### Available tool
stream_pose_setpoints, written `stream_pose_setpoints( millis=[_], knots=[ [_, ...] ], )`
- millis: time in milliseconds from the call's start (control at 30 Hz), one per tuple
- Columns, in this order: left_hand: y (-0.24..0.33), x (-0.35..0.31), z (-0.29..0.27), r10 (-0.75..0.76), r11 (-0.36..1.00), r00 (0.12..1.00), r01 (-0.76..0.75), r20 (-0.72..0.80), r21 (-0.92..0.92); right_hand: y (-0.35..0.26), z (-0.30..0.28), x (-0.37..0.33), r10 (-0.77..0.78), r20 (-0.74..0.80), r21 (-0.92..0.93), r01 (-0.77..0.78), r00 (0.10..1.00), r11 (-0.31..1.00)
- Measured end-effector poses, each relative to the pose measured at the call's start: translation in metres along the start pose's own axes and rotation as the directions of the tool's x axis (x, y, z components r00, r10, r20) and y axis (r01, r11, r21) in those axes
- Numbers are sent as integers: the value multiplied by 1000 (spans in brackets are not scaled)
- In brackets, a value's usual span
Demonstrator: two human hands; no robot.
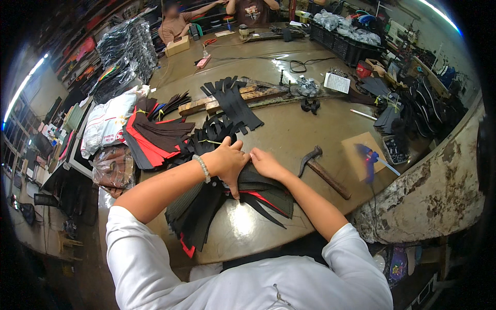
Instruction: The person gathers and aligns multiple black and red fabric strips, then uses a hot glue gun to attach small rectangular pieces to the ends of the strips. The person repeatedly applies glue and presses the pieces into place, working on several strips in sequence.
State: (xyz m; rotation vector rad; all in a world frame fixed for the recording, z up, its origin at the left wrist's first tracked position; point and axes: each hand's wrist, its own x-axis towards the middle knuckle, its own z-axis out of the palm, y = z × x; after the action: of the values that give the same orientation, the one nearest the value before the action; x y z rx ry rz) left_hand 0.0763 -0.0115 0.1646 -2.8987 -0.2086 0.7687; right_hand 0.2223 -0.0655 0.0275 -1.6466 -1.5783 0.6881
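Note:
A fanned bundle of black strips (194,209), with a few red ones among them, lies on the table in front of me. My left hand (227,163), a beaded bracelet at its wrist, grips the bundle across its middle, thumb stretched down toward me and the other fingers bent over the far side. Close beside it, my right hand (264,164) is closed in a pinch at the bundle's upper right. Whatever is between those fingertips is too small to make out. Just beyond the hands, more black strips (212,129) lie in a heap.
A hammer (328,178) lies to the right, near a blue glue gun (369,163) on a cardboard piece (356,144). Brown and red strips (155,134) and a white sack (111,121) are at left. Wooden bars (253,95) lie ahead; other people stand at the far end.

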Motion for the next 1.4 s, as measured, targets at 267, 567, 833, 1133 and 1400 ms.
stream_pose_setpoints(
  millis=[267, 567, 833, 1133, 1400],
  knots=[
    [-10, 16, 5, 56, 994, 994, -48, 89, -94, -21, -1, -14, 90, -64, -157, -99, 994, 983],
    [-3, 28, 20, 104, 991, 986, -91, 132, -102, -10, 1, -17, 187, -54, -179, -194, 981, 965],
    [4, 22, 23, 131, 988, 988, -124, 76, -96, 12, 10, -16, 177, 67, -46, -174, 982, 984],
    [6, 7, 22, 237, 969, 969, -231, 69, -84, -7, -13, -27, 367, 497, 434, -591, 786, 680],
    [-28, -9, 17, 226, 910, 950, -284, -213, -301, 19, 4, -47, -136, 763, 641, -768, 632, 25]
  ],
)
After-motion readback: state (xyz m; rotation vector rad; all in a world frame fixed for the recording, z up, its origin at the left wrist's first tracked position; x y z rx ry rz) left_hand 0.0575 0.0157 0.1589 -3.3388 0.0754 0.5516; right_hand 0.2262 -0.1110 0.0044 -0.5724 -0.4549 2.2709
